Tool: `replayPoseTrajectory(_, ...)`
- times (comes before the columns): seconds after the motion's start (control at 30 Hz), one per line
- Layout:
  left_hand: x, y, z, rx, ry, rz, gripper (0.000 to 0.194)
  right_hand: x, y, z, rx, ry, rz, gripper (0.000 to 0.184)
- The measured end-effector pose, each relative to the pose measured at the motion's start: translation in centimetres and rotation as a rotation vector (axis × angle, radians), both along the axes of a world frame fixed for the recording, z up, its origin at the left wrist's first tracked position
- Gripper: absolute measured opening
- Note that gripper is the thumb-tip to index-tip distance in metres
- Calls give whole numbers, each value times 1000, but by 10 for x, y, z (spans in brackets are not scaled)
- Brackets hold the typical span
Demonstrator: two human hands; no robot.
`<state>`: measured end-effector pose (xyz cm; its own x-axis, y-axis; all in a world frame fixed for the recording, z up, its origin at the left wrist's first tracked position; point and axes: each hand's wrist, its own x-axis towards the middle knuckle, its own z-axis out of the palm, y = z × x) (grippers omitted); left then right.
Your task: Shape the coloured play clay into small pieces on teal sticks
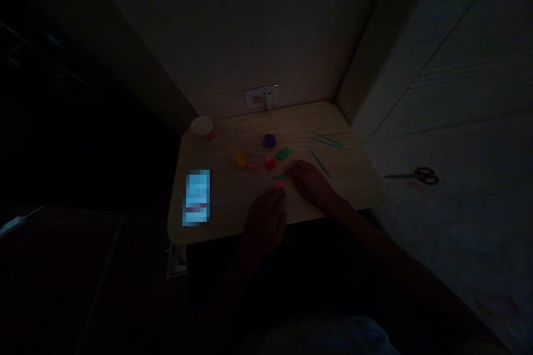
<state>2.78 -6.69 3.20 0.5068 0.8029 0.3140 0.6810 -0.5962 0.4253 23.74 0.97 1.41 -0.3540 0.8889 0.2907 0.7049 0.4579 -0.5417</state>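
The light is dim. My left hand (265, 221) is closed near the table's front edge, its fingertips pinching a small pink-red lump of what looks like modelling clay (279, 185). My right hand (310, 182) grips a thin teal stick (280, 177), which points left just above that lump. Beyond the hands lie more soft-looking lumps: a red one (270, 162), a green one (283, 153), a purple one (269, 140), an orange one (240, 160) and a pink one (252, 166). Several loose teal sticks (320, 163) rest to the right.
A lit phone (197, 198) lies on the left of the small wooden table (225, 205). A pale round-topped container (202, 125) stands at the back left. Behind is a wall socket (261, 97) with a plug. Scissors (420, 176) lie on the pale surface at right.
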Motion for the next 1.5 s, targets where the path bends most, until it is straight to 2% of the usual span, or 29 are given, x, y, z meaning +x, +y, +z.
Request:
replayPoseTrajectory(0.13, 17, -24, -3, -84, 47, 34, 83, 3, -1, 2, 3, -10, 47, 35)
replayPoseTrajectory(0.23, 23, -30, -7, -104, 74, 9, 89, 5, -3, 3, 4, -17, 77, 38)
replayPoseTrajectory(0.53, 14, -21, -3, -74, 162, 19, 90, 9, -4, -5, 87, 56, 146, 33)
replayPoseTrajectory(0.87, 12, -20, -6, -37, 222, 4, 88, 10, -8, 3, 35, 65, 213, 37)
replayPoseTrajectory(1.13, 9, -19, -5, -31, 266, -7, 83, 10, -5, 3, 61, 44, 233, 36)
replayPoseTrajectory(1.3, 4, -17, -6, -36, 210, -23, 82, 8, -5, 5, 73, 33, 150, 33)
replayPoseTrajectory(1.5, -3, -15, -6, -58, 76, -39, 73, 11, -4, 1, 44, 190, 27, 27)
